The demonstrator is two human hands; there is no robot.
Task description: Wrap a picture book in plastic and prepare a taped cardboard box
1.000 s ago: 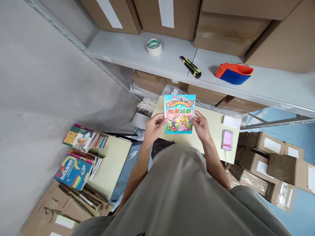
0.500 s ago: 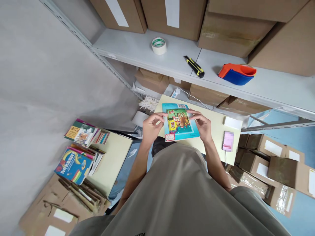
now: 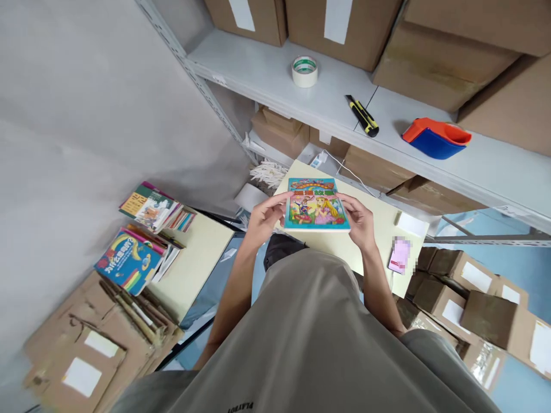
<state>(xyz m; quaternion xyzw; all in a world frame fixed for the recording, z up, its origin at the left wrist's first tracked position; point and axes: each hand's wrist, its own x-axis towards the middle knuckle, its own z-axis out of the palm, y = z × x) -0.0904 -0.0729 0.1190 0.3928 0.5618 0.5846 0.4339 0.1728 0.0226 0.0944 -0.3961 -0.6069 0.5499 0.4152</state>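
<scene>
A children's picture book (image 3: 317,207) with a blue-edged cover is held between both hands, its front with a long-haired figure in pink facing up. My left hand (image 3: 266,218) grips its left edge, thumb and fingers closed on it. On the opposite edge, my right hand (image 3: 358,219) closes on the book in the same way. Below the book lies the pale yellow table (image 3: 365,235). To the right of my right hand a phone (image 3: 399,256) with a pink screen rests on the table, near a white box (image 3: 411,223).
A shelf (image 3: 267,69) ahead carries a tape roll (image 3: 305,72), a utility knife (image 3: 362,116), an orange and blue tape dispenser (image 3: 437,139) and cardboard boxes. Book stacks (image 3: 129,261) stand on a side table at left, above flattened cardboard (image 3: 77,344). More boxes (image 3: 491,318) sit at right.
The book has turned over: its back cover with barcode faced up before, and now the front cover does. Both hands still hold its sides. The camera view has shifted slightly.
</scene>
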